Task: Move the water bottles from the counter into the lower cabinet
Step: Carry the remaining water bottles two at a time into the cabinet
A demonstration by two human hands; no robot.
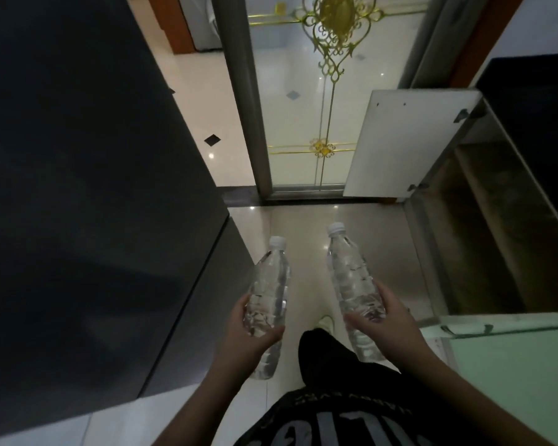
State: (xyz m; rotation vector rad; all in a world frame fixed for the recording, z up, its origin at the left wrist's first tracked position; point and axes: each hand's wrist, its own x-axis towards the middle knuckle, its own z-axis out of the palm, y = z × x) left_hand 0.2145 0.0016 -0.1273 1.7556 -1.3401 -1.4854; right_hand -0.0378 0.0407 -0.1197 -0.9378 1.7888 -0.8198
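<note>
I hold two clear plastic water bottles with white caps over the tiled floor. My left hand point(248, 333) grips the left bottle point(269, 284) around its lower body. My right hand point(390, 320) grips the right bottle point(351, 278) the same way. Both bottles point away from me, caps forward. The lower cabinet point(484, 239) stands open to the right of the right bottle, its white door point(406, 146) swung outward. Its inside is dim and I see a bare shelf and floor.
A tall dark appliance or cabinet front point(94, 188) fills the left side. Ahead is a glass sliding door with gold ornament point(322, 117). A dark counter top point(541, 107) runs above the cabinet. A pale green cabinet door point(512, 381) is at lower right.
</note>
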